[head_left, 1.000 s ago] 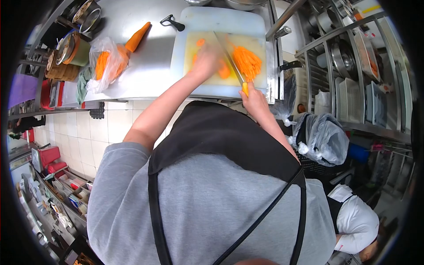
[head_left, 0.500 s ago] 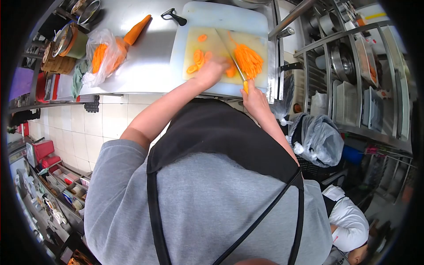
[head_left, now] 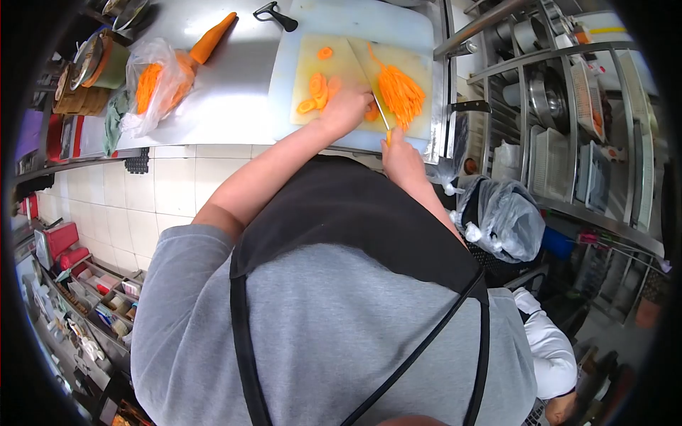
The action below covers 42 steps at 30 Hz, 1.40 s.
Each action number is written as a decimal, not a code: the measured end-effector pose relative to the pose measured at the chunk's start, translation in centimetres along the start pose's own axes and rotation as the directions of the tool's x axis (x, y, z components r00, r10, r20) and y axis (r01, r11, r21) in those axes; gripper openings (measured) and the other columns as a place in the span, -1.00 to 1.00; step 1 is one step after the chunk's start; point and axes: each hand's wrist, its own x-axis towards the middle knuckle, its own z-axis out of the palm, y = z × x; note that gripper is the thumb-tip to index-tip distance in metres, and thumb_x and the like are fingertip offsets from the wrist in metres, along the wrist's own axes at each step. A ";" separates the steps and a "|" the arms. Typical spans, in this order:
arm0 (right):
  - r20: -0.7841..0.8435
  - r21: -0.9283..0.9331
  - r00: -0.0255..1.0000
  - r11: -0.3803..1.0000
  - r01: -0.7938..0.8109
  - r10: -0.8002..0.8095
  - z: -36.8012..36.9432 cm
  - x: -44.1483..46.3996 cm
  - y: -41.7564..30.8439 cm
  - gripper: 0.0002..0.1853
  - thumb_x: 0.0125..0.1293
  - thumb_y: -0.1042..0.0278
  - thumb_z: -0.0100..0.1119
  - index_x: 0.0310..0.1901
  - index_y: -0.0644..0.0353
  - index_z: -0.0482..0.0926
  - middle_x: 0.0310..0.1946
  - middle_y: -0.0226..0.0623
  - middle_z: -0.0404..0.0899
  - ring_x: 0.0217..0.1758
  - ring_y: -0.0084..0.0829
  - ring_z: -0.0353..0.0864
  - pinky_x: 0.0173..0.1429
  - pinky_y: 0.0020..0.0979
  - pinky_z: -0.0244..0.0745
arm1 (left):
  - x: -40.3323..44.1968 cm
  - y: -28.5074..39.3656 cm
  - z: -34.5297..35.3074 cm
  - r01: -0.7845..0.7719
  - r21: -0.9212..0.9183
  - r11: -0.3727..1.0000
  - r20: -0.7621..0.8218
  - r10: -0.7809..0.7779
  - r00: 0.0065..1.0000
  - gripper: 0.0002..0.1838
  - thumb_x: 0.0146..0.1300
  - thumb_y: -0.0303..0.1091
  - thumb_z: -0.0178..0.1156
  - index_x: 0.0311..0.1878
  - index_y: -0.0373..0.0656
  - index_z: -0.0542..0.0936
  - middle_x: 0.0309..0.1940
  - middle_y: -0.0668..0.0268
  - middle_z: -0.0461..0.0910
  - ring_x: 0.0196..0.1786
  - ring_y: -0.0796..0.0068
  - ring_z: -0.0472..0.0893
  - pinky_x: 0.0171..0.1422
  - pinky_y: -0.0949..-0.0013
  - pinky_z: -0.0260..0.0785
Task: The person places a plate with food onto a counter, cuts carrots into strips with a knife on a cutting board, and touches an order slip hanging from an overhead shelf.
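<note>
Head cam: R hand (head_left: 403, 157) closed round yellow handle of knife (head_left: 378, 101), at near edge of yellow board (head_left: 307, 60); blade runs diag, tip at board's far edge. L hand (head_left: 346, 110) palm-down, fingers bent, just L of blade, by carrot pieces (head_left: 371, 112); pieces partly hidden, can't tell if it's gripping any. Shredded carrot (head_left: 401, 96) piled R of blade, twd yellow board's R edge. Carrot slices (head_left: 317, 89) near L edge, single slice (head_left: 325, 52) nr far-L corner. Yellow board sits on bigger white board (head_left: 341, 15). Peeler (head_left: 284, 20) laps white board's L edge nr far-L corner. Whole carrot (head_left: 213, 37) on worktop (head_left: 241, 92), L of peeler, beside plastic bag w/ carrot (head_left: 162, 78) twd worktop's L end.
</note>
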 end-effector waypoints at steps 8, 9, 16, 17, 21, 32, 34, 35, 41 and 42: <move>0.053 -0.046 0.999 0.999 -0.007 0.010 -2.1 -1.7 -1.7 -0.71 0.27 0.25 -0.08 -0.16 0.29 0.16 -0.50 0.25 0.48 -0.36 0.23 0.47 -0.26 0.08 0.34 | -0.2 0.0 -0.4 -0.015 -0.020 1.000 -0.020 0.014 1.000 -0.89 -0.09 -0.53 0.05 -0.47 -0.22 0.57 -0.37 0.22 0.49 -0.24 0.17 0.43 -0.12 0.25 0.34; 0.085 -0.064 0.991 0.993 -0.096 0.101 -1.3 -1.9 -1.0 -0.71 0.27 0.25 -0.08 -0.16 0.28 0.16 -0.50 0.25 0.48 -0.36 0.23 0.47 -0.26 0.08 0.34 | -0.2 0.1 -0.4 -0.017 -0.024 1.000 -0.033 0.016 0.999 -0.89 -0.09 -0.53 0.05 -0.47 -0.23 0.56 -0.37 0.22 0.48 -0.24 0.17 0.43 -0.12 0.25 0.34; -0.082 -0.078 0.975 0.977 0.201 -0.207 -0.9 0.5 -0.8 -0.71 0.27 0.26 -0.07 -0.17 0.29 0.16 -0.48 0.26 0.49 -0.34 0.22 0.48 -0.25 0.07 0.35 | -0.4 -0.1 -0.1 -0.032 -0.037 0.999 -0.062 0.030 0.998 -0.89 -0.10 -0.54 0.06 -0.48 -0.24 0.55 -0.41 0.22 0.47 -0.26 0.17 0.42 -0.13 0.26 0.33; -0.043 -0.084 0.987 0.984 0.154 -0.158 -2.1 0.0 -1.6 -0.72 0.26 0.27 -0.07 -0.18 0.28 0.17 -0.49 0.25 0.48 -0.34 0.21 0.48 -0.26 0.07 0.35 | -0.4 -0.1 -0.1 -0.031 -0.037 0.999 -0.060 0.029 0.998 -0.89 -0.10 -0.54 0.06 -0.48 -0.24 0.55 -0.41 0.22 0.47 -0.26 0.17 0.42 -0.13 0.26 0.33; 0.068 -0.087 0.993 0.992 -0.090 0.096 -1.5 -2.2 -1.7 -0.74 0.26 0.29 -0.07 -0.19 0.28 0.18 -0.53 0.22 0.47 -0.37 0.20 0.48 -0.28 0.06 0.35 | -0.4 -0.1 -0.1 -0.022 -0.036 0.999 -0.099 0.019 0.995 -0.91 -0.11 -0.53 0.07 -0.48 -0.25 0.56 -0.42 0.22 0.48 -0.27 0.17 0.42 -0.14 0.26 0.34; -0.012 -0.061 1.000 0.998 0.012 -0.013 -1.5 -0.8 -2.0 -0.73 0.24 0.29 -0.05 -0.20 0.33 0.19 -0.56 0.23 0.47 -0.41 0.22 0.47 -0.31 0.08 0.35 | -0.5 -0.3 -0.2 0.000 -0.048 0.999 -0.078 -0.003 0.997 -0.91 -0.08 -0.52 0.10 -0.47 -0.26 0.57 -0.39 0.25 0.50 -0.26 0.21 0.43 -0.14 0.27 0.34; 0.026 -0.070 0.999 0.997 -0.028 0.030 -1.2 -1.3 -1.9 -0.73 0.24 0.30 -0.04 -0.21 0.33 0.20 -0.57 0.22 0.47 -0.42 0.22 0.47 -0.31 0.07 0.35 | -0.5 0.0 -0.5 -0.014 -0.050 0.999 -0.087 0.010 0.996 -0.91 -0.07 -0.51 0.10 -0.46 -0.27 0.57 -0.40 0.25 0.50 -0.26 0.21 0.43 -0.14 0.27 0.34; -0.010 -0.074 1.000 0.997 -0.018 0.017 -0.2 -0.8 -1.1 -0.73 0.24 0.30 -0.04 -0.21 0.33 0.21 -0.56 0.23 0.47 -0.42 0.22 0.47 -0.31 0.07 0.36 | -0.5 -0.2 -0.3 -0.011 -0.051 0.999 -0.085 0.007 0.996 -0.91 -0.07 -0.51 0.10 -0.46 -0.27 0.57 -0.40 0.25 0.50 -0.26 0.21 0.43 -0.14 0.27 0.34; -0.100 -0.044 0.993 0.997 0.065 -0.069 0.4 3.5 -0.9 -0.73 0.24 0.30 -0.05 -0.19 0.31 0.19 -0.54 0.24 0.47 -0.40 0.22 0.48 -0.29 0.08 0.35 | -0.5 0.0 -0.6 -0.036 -0.051 0.998 -0.078 0.032 0.996 -0.90 -0.08 -0.51 0.11 -0.45 -0.26 0.57 -0.39 0.24 0.51 -0.26 0.20 0.44 -0.13 0.27 0.34; -0.065 -0.058 0.998 0.998 0.002 -0.006 -0.1 3.6 -1.4 -0.73 0.24 0.30 -0.04 -0.20 0.31 0.19 -0.53 0.25 0.48 -0.39 0.22 0.48 -0.29 0.08 0.35 | -0.5 -0.3 -0.4 -0.045 -0.037 0.998 -0.083 0.042 0.996 -0.90 -0.08 -0.51 0.11 -0.45 -0.26 0.57 -0.39 0.24 0.51 -0.26 0.20 0.44 -0.13 0.27 0.34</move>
